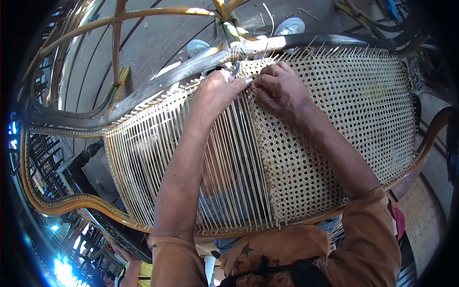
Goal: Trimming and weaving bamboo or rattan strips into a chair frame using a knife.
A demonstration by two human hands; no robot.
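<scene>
A long curved bamboo or rattan frame lies across my lap, strung with pale cane strands. Its right part is a finished-looking cane mesh with small holes; on the left, parallel cane strands run without cross weaving. At the far rim, by the edge of the mesh, my left hand is closed, thumb stretched toward the right. Against its fingers shows a dark narrow tool, its kind unclear. Close beside it, my right hand is closed in a pinch at the weave, apparently on a cane strand; its fingertips are partly hidden.
Loose cane ends stick out along the far rim. Beyond it stand bamboo legs and rails on a plank floor with pale shoes. A curved wooden rail bends at the left. A person in yellow is at the lower left.
</scene>
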